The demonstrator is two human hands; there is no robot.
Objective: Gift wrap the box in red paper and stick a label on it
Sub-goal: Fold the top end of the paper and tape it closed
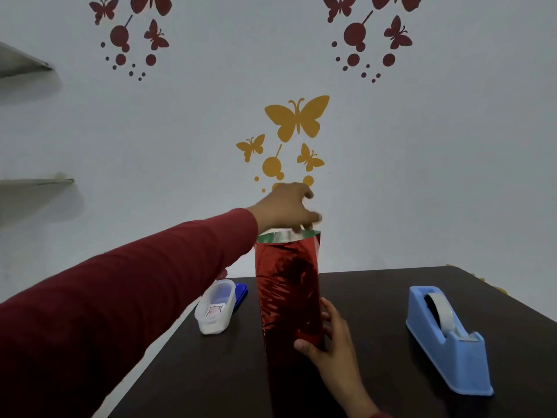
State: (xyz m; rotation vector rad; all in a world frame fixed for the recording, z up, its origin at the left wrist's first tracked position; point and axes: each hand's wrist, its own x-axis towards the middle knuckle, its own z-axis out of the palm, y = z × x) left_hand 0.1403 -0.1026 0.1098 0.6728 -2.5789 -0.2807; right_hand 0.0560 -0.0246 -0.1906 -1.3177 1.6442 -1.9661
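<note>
box centre on table | container left | dispenser right

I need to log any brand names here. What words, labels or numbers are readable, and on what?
No readable text.
Pink-and-white label inside the clear plastic container: too blurred to read.
Blue tape dispenser: no marking shows.
Red-wrapped box: no lettering shows.

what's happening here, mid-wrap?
A person is wrapping a box in red foil paper, stood on end on the dark table. The right hand steadies its lower side, thumb on the front. The left hand is at the open top end, where the silver inside of the paper shows unfolded. A blue tape dispenser sits to the right, a clear plastic container to the left. No label is visible on the wrap yet.
</note>
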